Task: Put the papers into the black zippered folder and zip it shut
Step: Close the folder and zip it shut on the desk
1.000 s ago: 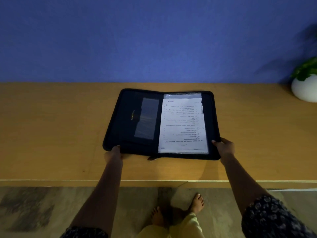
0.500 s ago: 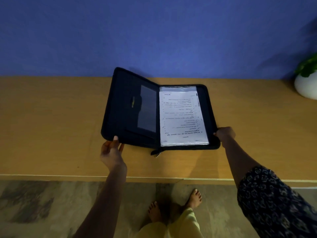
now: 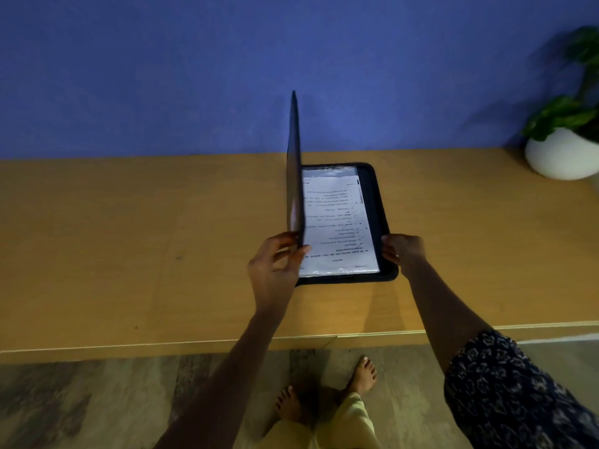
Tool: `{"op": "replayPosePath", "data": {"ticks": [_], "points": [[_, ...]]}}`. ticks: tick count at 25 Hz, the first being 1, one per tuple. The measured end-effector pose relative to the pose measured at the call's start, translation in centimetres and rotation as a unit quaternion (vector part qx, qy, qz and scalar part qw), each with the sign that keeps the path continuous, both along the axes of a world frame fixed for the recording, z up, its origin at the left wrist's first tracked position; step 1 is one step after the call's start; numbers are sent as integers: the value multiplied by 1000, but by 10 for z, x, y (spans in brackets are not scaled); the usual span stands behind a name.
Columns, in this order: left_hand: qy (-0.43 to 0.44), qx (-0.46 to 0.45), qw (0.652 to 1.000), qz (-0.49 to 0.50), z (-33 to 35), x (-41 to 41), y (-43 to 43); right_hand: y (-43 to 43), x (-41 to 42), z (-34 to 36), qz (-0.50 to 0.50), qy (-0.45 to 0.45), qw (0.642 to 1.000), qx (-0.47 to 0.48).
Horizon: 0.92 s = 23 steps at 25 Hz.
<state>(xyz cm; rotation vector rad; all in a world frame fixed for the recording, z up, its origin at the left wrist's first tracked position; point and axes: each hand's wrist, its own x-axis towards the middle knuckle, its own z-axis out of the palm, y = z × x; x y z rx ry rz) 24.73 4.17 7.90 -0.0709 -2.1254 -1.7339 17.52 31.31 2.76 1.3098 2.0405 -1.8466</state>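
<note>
The black zippered folder (image 3: 377, 202) lies on the wooden table with its right half flat. White printed papers (image 3: 337, 222) rest in that half under a clear sleeve. The folder's left cover (image 3: 294, 163) stands upright, seen edge-on. My left hand (image 3: 275, 270) grips the near corner of that raised cover. My right hand (image 3: 403, 251) holds the folder's right edge near the front corner, pressing it to the table.
A white round pot with a green plant (image 3: 562, 153) sits at the table's far right against the blue wall. The table's front edge (image 3: 194, 346) runs across below my arms. Bare feet (image 3: 363, 374) stand on the floor beneath.
My left hand has swung the left cover up from flat on the table to upright. My right hand stays on the right edge. The view has shifted a little.
</note>
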Motion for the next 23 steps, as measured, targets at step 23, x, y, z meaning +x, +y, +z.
{"op": "replayPosePath", "data": {"ticks": [23], "points": [[-227, -513, 813, -156, -86, -11, -37, -59, 67, -20, -5, 24, 967, 252]]}}
